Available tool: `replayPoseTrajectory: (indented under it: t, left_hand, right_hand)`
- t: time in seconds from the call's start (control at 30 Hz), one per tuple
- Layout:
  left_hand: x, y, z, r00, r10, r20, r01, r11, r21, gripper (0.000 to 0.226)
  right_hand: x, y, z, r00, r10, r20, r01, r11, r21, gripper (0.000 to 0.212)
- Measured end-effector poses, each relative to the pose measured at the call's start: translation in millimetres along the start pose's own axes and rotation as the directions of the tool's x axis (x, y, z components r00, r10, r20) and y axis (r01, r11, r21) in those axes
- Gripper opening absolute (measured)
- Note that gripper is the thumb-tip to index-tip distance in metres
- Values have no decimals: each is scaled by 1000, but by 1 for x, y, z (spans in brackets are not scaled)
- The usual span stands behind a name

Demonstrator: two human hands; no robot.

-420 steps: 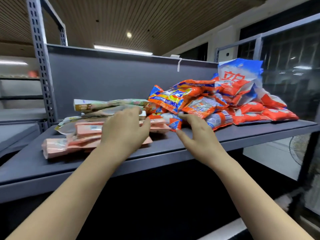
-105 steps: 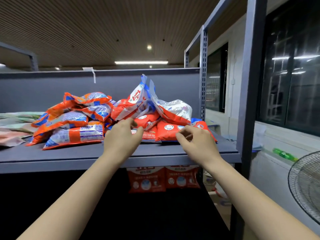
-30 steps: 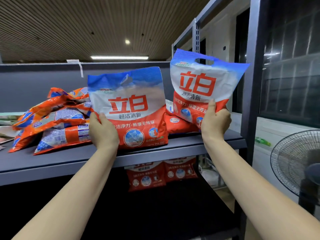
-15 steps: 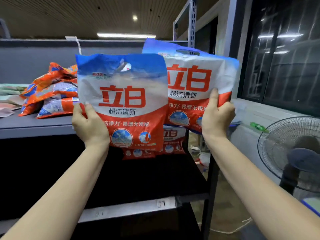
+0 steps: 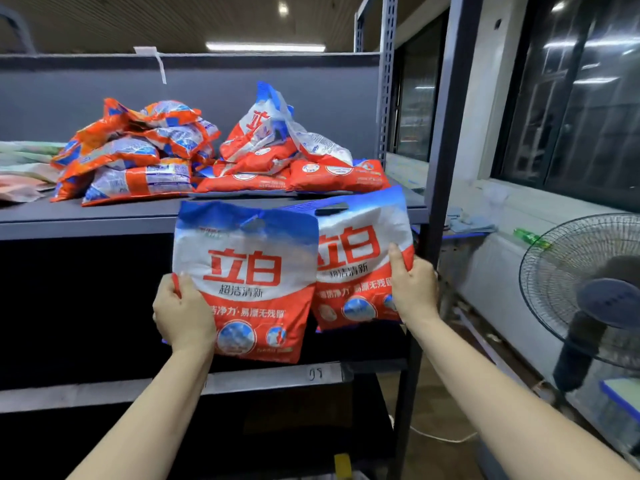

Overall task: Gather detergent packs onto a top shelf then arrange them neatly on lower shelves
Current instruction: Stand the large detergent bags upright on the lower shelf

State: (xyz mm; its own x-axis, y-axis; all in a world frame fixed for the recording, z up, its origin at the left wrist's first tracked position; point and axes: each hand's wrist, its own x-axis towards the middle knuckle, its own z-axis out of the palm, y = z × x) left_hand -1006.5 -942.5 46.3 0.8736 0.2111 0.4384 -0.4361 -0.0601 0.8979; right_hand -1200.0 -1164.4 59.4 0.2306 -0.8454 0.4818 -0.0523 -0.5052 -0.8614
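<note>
Shelving unit mid-frame: left hand point(image 5: 183, 315) and right hand point(image 5: 414, 289) each grasp an upright detergent pack point(image 5: 249, 271), likely for the lower shelf point(image 5: 104, 389).

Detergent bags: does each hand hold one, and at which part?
Yes. Left hand grips the front bag at its lower left edge; right hand grips the rear bag at its right edge.
</note>
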Motion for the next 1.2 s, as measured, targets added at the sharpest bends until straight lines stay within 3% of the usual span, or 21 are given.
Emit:
replayPoseTrajectory:
  t: [0.23, 0.4, 0.53, 0.6, 0.73, 1.0, 1.2]
  left_hand:
    - [1, -49, 32, 986, -164, 24, 162, 986, 47, 36]
    - [22, -87, 64, 936, -351, 24, 351, 936, -27, 24]
    - [40, -112, 97, 877, -474, 75, 479, 856, -194, 36]
    - [47, -125, 114, 885, -453, 106, 465, 858, -216, 34]
    - [57, -155, 146, 896, -409, 172, 443, 851, -282, 17]
    - [87, -198, 209, 851, -445, 277, 511, 824, -244, 28]
    - [102, -218, 249, 865, -416, 279, 487, 831, -270, 30]
  right_hand:
    - [6, 69, 24, 984, 176, 20, -174, 983, -61, 51]
    - [23, 101, 52, 958, 285, -25, -286, 958, -16, 45]
    - [40, 123, 83, 917, 397, 34, -396, 902, 173, 36]
    - [49, 138, 99, 903, 423, 71, -427, 871, 244, 42]
    - [67, 171, 126, 922, 368, 117, -386, 875, 292, 32]
    - [114, 202, 167, 939, 321, 124, -344, 887, 308, 26]
    - [145, 209, 196, 947, 296, 129, -320, 913, 254, 27]
